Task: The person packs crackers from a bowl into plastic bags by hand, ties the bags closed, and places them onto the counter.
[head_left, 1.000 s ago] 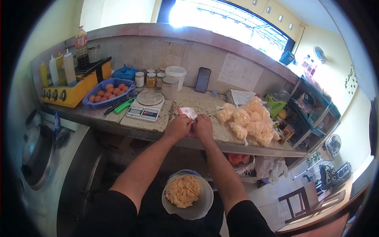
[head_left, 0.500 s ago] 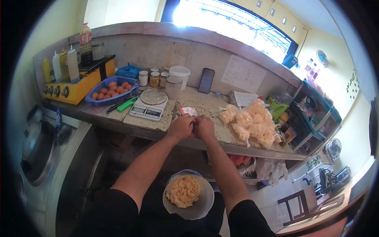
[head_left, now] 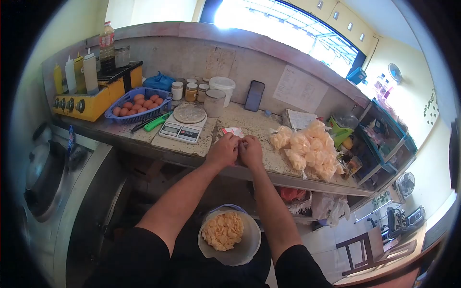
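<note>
My left hand (head_left: 223, 150) and my right hand (head_left: 250, 150) are close together over the front edge of the counter, fingers curled in. What they grip is small and mostly hidden by the fingers. Just beyond them a red-and-white plastic packet (head_left: 233, 131) lies on the worn counter top (head_left: 247, 119). Below my forearms, a pale bucket (head_left: 250, 254) at my lap holds yellowish chips (head_left: 223, 231). To the right of my right hand are several tied clear bags of chips (head_left: 312, 149). A white kitchen scale (head_left: 180, 132) stands left of my hands.
On the left are a blue basket of eggs (head_left: 139, 106), a green-handled tool (head_left: 157, 122) and a yellow stove (head_left: 79, 104) with squeeze bottles. Jars (head_left: 214, 103) and a phone (head_left: 254, 96) stand along the back wall. A glass-sided case (head_left: 384, 139) is at the right.
The two hands have drawn slightly apart at the fingertips, staying over the counter edge. The view has shifted a little; the surrounding things stay in place.
</note>
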The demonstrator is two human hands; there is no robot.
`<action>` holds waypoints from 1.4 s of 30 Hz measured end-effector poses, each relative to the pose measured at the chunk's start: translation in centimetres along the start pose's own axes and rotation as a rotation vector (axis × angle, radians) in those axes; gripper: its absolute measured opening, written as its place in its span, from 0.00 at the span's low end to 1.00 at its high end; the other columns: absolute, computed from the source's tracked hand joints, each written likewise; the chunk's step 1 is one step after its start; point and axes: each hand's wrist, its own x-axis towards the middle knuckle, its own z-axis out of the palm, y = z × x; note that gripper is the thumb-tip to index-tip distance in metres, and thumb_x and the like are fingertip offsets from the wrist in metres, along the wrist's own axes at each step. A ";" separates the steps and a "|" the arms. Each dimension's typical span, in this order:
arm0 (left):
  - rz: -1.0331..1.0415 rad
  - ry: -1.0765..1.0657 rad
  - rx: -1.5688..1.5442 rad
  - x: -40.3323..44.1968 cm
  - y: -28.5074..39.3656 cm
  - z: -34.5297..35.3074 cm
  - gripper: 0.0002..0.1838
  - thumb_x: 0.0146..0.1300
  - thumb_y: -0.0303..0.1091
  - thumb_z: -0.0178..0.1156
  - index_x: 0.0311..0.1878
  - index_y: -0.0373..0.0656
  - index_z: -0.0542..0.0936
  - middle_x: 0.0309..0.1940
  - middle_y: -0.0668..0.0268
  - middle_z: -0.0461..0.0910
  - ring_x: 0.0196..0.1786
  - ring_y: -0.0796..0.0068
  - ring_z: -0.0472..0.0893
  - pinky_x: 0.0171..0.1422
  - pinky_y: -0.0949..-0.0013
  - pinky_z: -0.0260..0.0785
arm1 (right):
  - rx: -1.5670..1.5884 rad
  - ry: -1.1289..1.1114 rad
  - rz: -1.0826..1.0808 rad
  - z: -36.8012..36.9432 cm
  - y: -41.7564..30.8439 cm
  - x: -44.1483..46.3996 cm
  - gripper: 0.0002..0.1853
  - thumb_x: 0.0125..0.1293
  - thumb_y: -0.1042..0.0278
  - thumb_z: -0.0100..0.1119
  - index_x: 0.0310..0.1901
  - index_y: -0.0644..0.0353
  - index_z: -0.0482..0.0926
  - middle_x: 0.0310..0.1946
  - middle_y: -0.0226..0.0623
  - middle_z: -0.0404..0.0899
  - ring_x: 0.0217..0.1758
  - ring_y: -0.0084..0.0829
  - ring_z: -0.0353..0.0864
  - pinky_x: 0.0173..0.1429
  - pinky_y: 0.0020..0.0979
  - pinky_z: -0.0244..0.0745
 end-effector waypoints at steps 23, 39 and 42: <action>0.084 -0.076 0.071 0.1 -0.5 0.0 0.18 0.54 0.33 0.61 0.51 0.46 0.80 0.52 0.54 0.75 0.58 0.52 0.74 0.61 0.56 0.68 | 0.365 0.007 -0.068 -2.2 -1.9 -5.4 0.04 0.61 0.73 0.56 0.36 0.62 0.74 0.55 0.49 0.71 0.59 0.45 0.71 0.64 0.39 0.65; 0.085 -0.017 0.130 0.3 -2.0 2.0 0.17 0.57 0.35 0.57 0.50 0.45 0.80 0.56 0.52 0.74 0.61 0.51 0.71 0.66 0.54 0.64 | 1.295 0.307 0.467 -18.0 -6.8 -15.5 0.14 0.73 0.62 0.44 0.51 0.64 0.71 0.55 0.47 0.76 0.53 0.40 0.79 0.57 0.37 0.73; 0.276 0.069 0.175 -0.1 -2.0 1.5 0.18 0.59 0.39 0.58 0.52 0.44 0.80 0.55 0.51 0.75 0.61 0.52 0.71 0.67 0.55 0.62 | 1.359 0.303 0.596 -20.7 -6.4 -16.8 0.17 0.74 0.60 0.40 0.53 0.64 0.70 0.52 0.47 0.78 0.49 0.40 0.82 0.54 0.39 0.78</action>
